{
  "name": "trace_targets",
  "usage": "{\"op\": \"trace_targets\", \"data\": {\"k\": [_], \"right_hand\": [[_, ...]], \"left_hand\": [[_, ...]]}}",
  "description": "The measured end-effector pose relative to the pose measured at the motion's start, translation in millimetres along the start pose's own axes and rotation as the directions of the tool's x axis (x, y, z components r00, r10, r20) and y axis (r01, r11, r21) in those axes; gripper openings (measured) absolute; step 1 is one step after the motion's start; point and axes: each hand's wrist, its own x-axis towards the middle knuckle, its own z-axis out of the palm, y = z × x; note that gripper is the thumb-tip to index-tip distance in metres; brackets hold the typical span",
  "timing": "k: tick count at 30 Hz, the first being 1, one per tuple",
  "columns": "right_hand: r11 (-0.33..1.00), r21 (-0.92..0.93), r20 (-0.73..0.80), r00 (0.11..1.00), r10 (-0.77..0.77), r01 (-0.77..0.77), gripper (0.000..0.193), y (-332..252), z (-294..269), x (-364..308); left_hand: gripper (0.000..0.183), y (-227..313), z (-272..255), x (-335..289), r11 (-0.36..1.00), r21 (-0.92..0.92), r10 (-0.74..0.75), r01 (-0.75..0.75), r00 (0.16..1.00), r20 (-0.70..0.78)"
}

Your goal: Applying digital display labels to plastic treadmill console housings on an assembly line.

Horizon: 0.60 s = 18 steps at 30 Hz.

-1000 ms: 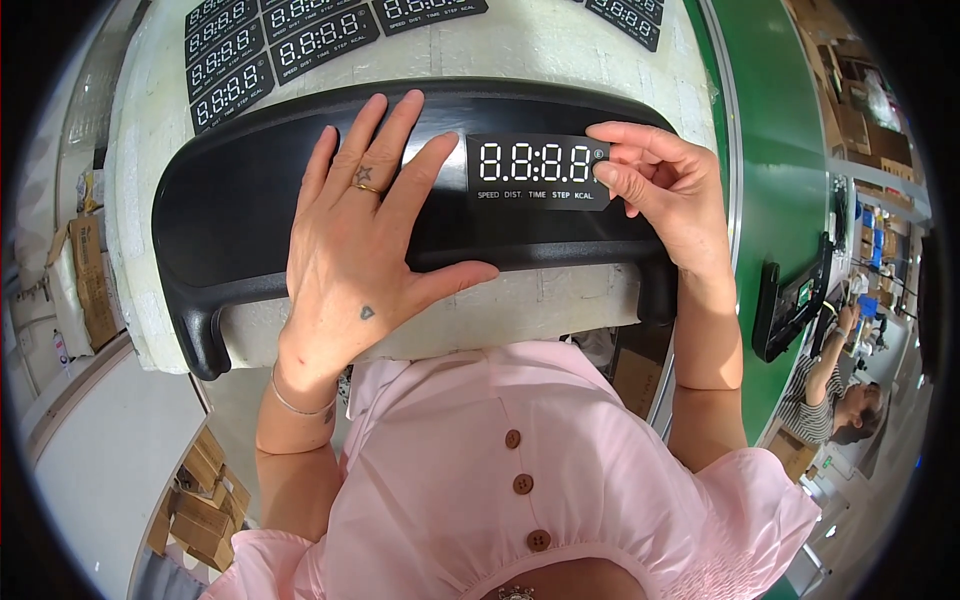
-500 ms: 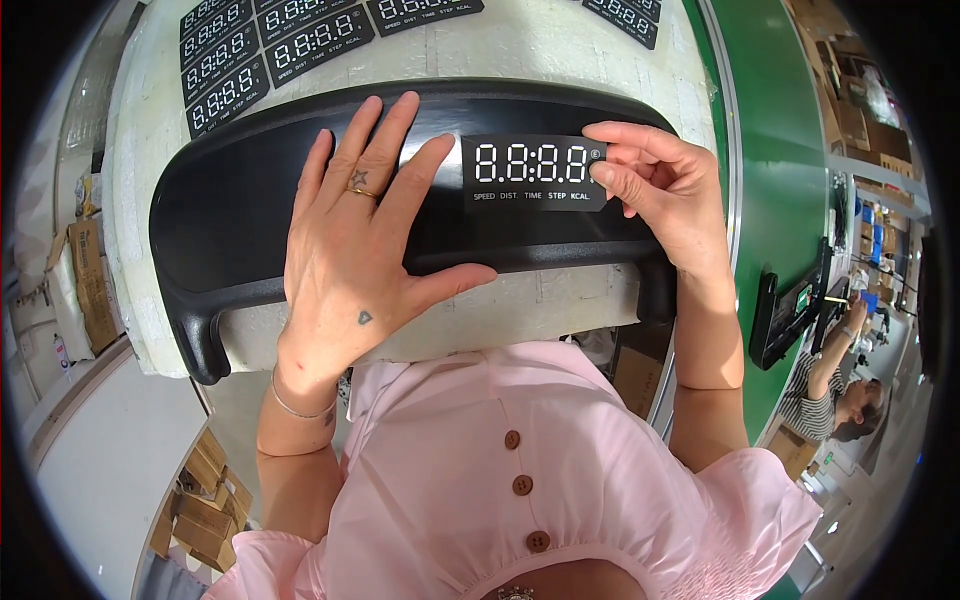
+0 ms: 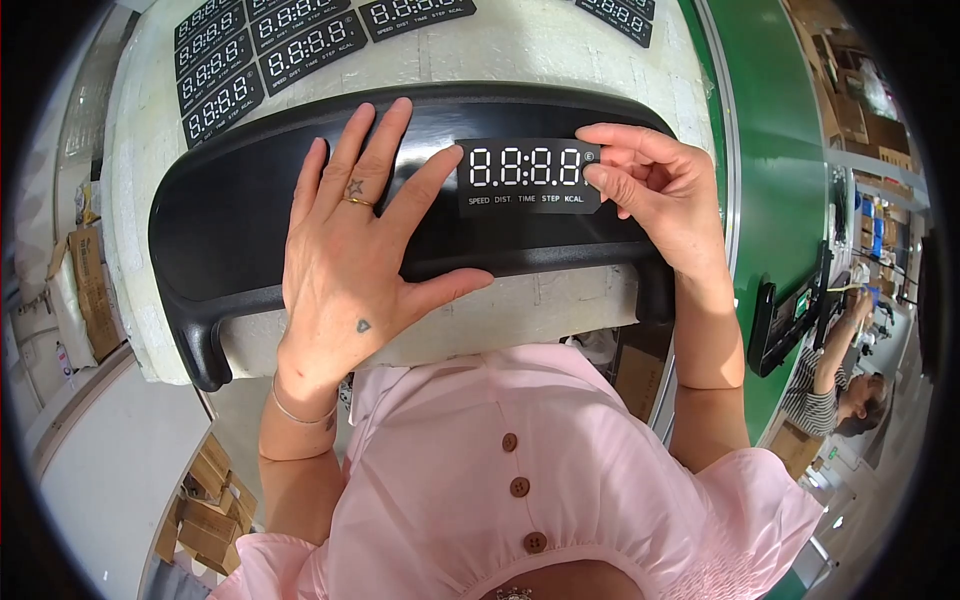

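Evidently pinched label: a thin black rectangular film label with white segmented digit shapes (image 3: 525,178) lies over the right half of a long, black, curved plastic console (image 3: 440,225); whether its whole underside touches, I cannot tell.
Right hand: thumb and forefinger of the bare right hand (image 3: 660,190) grasp the label's right edge only, probably so that most of its face stays uncovered and its angle can be governed.
Left hand: the bare, ringed left hand (image 3: 345,255) grasps nothing; it lies spread over the console, forefinger tip by the label's upper left corner, thumb across the lower rim. Such a spread likely steadies the console and marks the corner.
Console legs: both short ends point toward the wearer, which seems to leave the smooth face upward, within reach of both hands.
Pale worktop: a whitish, block-like worktop (image 3: 530,50) carries everything; matching black labels in slanting rows (image 3: 305,50) lie beyond the console at upper left, with more at upper right.
Green bench: a long, bright green bench (image 3: 750,180) runs along the right, bearing a black plastic frame (image 3: 785,320).
Room: past it sits a co-worker in a striped top (image 3: 812,400); brown cardboard boxes (image 3: 210,505) stand at lower left.
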Motion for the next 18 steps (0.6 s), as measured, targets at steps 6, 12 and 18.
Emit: {"op": "trace_targets", "data": {"k": [6, 12, 18], "right_hand": [[1.0, 0.004, 0.01, 1.0, 0.011, -0.011, 0.03, 0.0, -1.3, 0.7], [1.0, 0.012, 0.003, 1.0, 0.002, -0.002, 0.03, -0.5, -1.0, -0.3], [1.0, 0.013, -0.014, 1.0, 0.007, -0.007, 0.029, 0.8, 1.2, -1.4]], "left_hand": [[0.079, 0.6, 0.0, 1.7, 1.0, 0.001, -0.004, 0.004, 1.0, 0.008], [0.081, 2.0, -0.2, 1.8, 1.0, 0.026, -0.005, 0.005, 1.0, 0.016], [0.087, 7.3, -0.4, 4.9, 0.998, 0.055, -0.019, 0.016, 0.998, 0.053]]}}
